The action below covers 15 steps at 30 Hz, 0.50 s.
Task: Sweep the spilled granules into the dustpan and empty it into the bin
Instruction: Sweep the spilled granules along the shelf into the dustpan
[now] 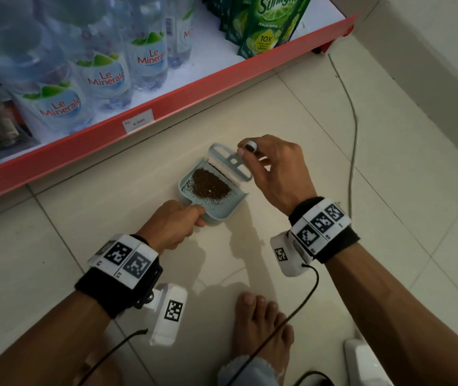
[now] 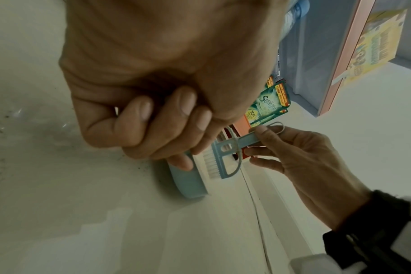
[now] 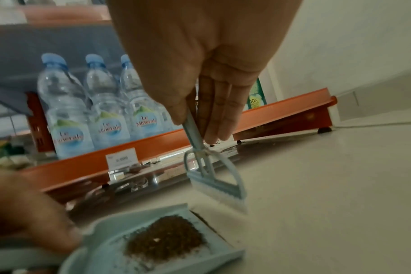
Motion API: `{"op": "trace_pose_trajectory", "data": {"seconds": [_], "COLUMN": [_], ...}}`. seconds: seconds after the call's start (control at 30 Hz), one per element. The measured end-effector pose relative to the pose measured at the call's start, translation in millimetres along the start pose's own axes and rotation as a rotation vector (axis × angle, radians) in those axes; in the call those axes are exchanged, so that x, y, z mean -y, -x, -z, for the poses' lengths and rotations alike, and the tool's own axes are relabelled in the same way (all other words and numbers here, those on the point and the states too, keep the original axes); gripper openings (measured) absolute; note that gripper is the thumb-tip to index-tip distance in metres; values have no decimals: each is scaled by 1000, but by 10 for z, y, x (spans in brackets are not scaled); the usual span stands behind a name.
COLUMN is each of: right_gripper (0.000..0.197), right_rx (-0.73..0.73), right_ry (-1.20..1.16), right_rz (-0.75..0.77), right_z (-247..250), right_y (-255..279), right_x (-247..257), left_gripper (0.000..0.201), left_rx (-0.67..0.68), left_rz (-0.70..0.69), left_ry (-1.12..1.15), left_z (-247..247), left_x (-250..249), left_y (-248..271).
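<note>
Head view: dustpan [image 1: 223, 211] mouth faces shelf [image 1: 166, 107], handle toward person

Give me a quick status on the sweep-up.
Left hand grips dustpan handle; right hand pinches brush. Granules piled in pan. Bin not in view.

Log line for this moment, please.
left hand grips dustpan handle | right hand holds brush at pan mouth | granules piled in pan | bin not visible
</note>
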State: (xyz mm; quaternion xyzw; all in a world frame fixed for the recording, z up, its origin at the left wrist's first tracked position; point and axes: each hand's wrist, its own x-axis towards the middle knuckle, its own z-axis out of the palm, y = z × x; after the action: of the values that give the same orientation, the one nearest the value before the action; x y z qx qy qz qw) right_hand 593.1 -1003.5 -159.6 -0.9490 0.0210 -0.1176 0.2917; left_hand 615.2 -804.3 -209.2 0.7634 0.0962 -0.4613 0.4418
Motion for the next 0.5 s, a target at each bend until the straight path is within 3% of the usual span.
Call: {"op": "trace_pose_trajectory", "data": {"seconds": [0.2, 0.37, 0.5], "right_gripper": [26, 19, 22], "right_rx": [177, 37, -16], "right_ry": [90, -51, 35], "right_rz": [-22, 16, -11], "right_z": [-125, -136, -89], "right_y": [80, 182, 64], "right_x": [-1, 175, 100], "left_gripper": [35, 35, 35], "left_rx": [-11, -9, -18], "left_rz": [-13, -26, -31], "left_ry": [-7, -18, -22], "left_z": [5, 27, 19], "left_x": [-18, 23, 54], "left_y": [27, 58, 69]}}
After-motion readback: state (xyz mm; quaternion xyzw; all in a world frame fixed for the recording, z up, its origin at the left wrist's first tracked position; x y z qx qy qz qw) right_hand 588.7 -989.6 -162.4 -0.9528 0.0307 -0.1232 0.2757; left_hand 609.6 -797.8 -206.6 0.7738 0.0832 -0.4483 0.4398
